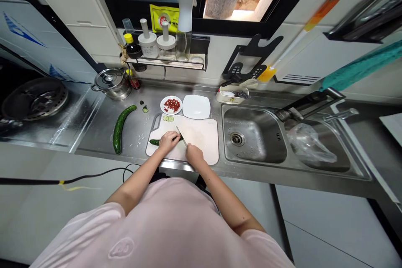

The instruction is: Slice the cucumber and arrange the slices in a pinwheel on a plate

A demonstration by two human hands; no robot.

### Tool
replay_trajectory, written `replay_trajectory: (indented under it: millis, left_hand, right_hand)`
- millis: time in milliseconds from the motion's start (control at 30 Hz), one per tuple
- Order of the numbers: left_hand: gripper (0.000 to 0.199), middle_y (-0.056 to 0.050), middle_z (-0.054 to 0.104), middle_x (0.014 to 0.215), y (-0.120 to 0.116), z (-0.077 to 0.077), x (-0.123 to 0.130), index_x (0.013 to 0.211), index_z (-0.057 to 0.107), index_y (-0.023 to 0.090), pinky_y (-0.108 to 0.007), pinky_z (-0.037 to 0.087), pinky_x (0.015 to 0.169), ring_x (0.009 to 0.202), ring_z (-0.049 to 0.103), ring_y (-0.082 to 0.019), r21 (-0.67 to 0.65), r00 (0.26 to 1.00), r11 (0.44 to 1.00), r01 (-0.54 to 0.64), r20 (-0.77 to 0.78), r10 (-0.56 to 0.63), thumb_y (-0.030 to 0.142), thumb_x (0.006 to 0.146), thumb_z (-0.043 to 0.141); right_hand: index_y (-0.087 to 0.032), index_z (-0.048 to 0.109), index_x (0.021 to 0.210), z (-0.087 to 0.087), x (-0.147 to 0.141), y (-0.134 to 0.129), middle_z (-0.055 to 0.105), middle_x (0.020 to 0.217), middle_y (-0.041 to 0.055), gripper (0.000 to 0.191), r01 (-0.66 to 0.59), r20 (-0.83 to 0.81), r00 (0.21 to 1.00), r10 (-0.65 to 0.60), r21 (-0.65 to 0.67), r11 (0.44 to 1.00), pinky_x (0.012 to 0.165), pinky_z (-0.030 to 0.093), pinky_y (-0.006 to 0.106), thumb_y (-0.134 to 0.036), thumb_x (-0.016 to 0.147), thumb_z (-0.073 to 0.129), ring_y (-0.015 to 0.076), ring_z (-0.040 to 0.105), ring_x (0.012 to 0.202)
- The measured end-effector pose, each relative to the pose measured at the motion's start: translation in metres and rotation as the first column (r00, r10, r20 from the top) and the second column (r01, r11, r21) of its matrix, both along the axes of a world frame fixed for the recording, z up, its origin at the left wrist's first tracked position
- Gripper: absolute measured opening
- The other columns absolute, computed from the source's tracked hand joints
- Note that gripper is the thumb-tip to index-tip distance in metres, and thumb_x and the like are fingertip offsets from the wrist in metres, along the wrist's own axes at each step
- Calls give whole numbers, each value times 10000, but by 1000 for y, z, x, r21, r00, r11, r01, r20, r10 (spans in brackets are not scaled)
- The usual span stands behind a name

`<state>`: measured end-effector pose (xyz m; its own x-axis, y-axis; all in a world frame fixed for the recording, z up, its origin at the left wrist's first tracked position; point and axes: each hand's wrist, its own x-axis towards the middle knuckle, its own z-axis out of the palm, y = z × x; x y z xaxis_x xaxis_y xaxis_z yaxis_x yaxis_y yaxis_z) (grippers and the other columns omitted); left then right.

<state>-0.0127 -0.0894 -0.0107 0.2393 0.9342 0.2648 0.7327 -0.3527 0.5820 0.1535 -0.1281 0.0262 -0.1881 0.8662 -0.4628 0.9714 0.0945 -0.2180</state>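
On the white cutting board (204,134), a cucumber piece (154,142) lies crosswise under my left hand (168,141). The fingers of that hand are curled over it, holding it down. My right hand (194,156) is wrapped round the handle of a kitchen knife (182,135). The blade meets the cucumber's right end, close to my left fingertips. A few cucumber slices (168,119) rest at the board's upper left corner. Left of the board, a whole cucumber (119,130) lies on the steel counter, with small cut-off ends (145,109) near it.
Behind the board stand a plate of chopped red pieces (171,105) and a white square plate (196,106). A steel sink (254,134) is to the right, a lidded pot (112,83) at the back left. Jars (148,46) line a wall shelf. A frying pan (34,98) sits far left.
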Motion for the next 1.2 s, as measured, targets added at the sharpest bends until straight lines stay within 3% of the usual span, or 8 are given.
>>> replay_trajectory:
  millis: [267,800,1200]
  left_hand:
    - [166,-20,681,930,0,-1,0,899,676,232,-294,467,831,908,598,-156,-5,1000,1000,2,5,-2,288,876,521]
    - [174,-16,682,950,-1,2,0,911,680,234,-286,461,852,920,597,-153,-20,1000,1000,-9,-11,9,287,876,518]
    - [162,-21,683,947,-1,-1,0,910,681,231,-293,468,846,918,599,-156,-15,1000,1000,-9,-6,9,281,869,532]
  right_hand:
    - [-127,523,1023,-2,8,-15,656,944,145,196,12,2,1000,-12,4,1000,721,445,288,-137,898,373,227,643,888]
    - [-132,537,1058,6,-10,10,660,975,142,245,30,0,1000,-30,9,1000,750,447,272,-106,895,357,212,641,932]
    - [-135,519,1029,1,5,-11,656,944,148,207,12,12,1000,-12,-2,1000,713,446,293,-124,895,362,227,645,887]
